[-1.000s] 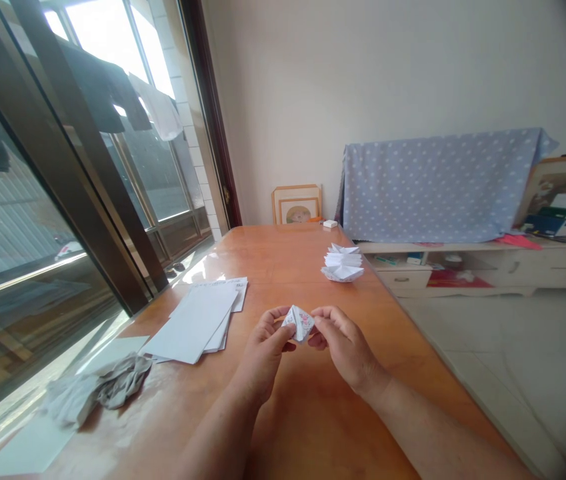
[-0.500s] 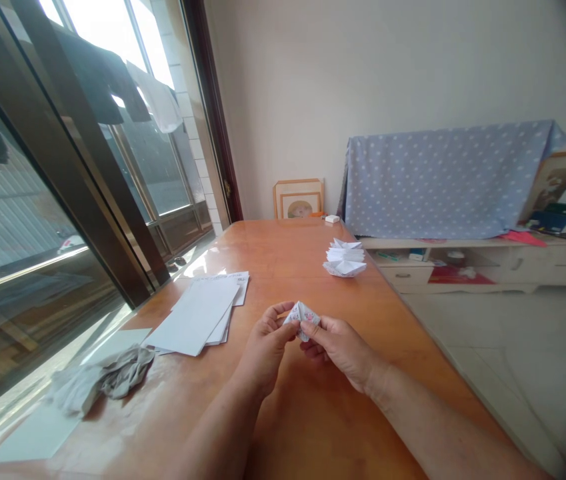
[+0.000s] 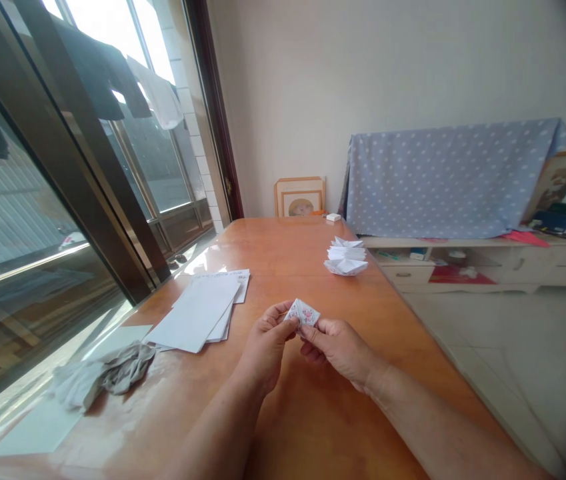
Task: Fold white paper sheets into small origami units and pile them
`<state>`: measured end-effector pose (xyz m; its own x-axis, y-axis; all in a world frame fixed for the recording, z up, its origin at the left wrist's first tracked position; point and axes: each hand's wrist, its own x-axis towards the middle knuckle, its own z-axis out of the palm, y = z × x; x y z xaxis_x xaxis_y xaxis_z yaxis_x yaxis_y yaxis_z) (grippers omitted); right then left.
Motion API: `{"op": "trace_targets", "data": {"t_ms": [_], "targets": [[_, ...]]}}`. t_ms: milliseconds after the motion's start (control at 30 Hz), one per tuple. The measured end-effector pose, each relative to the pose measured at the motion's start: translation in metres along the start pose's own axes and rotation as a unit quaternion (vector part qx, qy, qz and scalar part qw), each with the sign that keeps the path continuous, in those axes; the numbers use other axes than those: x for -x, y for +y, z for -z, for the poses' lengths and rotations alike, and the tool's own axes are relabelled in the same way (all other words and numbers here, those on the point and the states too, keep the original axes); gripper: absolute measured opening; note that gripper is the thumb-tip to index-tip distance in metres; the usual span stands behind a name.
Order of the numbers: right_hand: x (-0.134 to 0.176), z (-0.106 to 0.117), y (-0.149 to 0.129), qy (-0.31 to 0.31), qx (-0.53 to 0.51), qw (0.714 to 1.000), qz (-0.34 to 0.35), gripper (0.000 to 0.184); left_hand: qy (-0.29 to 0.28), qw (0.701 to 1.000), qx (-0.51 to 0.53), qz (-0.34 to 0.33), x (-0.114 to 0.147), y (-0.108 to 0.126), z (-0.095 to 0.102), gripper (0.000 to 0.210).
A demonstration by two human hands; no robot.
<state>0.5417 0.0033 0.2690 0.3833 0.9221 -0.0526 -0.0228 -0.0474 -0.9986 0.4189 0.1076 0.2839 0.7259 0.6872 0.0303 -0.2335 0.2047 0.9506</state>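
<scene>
Folded paper (image 3: 309,312), with a pink print, was pinched in both hands over the near half of a brown table (image 3: 283,257). The left hand (image 3: 270,335) had its thumb and fingers clamped on the paper's left side; the right hand (image 3: 337,343) gripped its lower right part, thumb in front. White folded pieces (image 3: 347,256) were bunched near the table's right edge, and sheets (image 3: 197,317) lay in a loose pile toward the left edge. A grey cloth (image 3: 130,370) lay nearer the near left corner. A white box (image 3: 333,217) sat by the far right corner.
</scene>
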Motion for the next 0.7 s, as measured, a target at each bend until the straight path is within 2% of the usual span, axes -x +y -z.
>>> {"op": "trace_targets", "data": {"t_ms": [200,333,700], "targets": [[-0.0028,0.0006,0.0040,-0.019,0.072,0.996,0.044,0.040,-0.007,0.999,0.025,0.023,-0.0010,0.0008,0.0030,0.026],[-0.0021,-0.0005,0.0033,-0.031,0.110,0.992,0.062,0.037,-0.015,0.998,0.038,0.040,-0.0018,-0.0001,0.0049,0.031],[0.0016,-0.0055,0.0037,-0.085,0.047,0.994,0.051,0.034,0.029,0.999,0.042,-0.002,-0.0006,0.0019,0.0014,0.031]]}}
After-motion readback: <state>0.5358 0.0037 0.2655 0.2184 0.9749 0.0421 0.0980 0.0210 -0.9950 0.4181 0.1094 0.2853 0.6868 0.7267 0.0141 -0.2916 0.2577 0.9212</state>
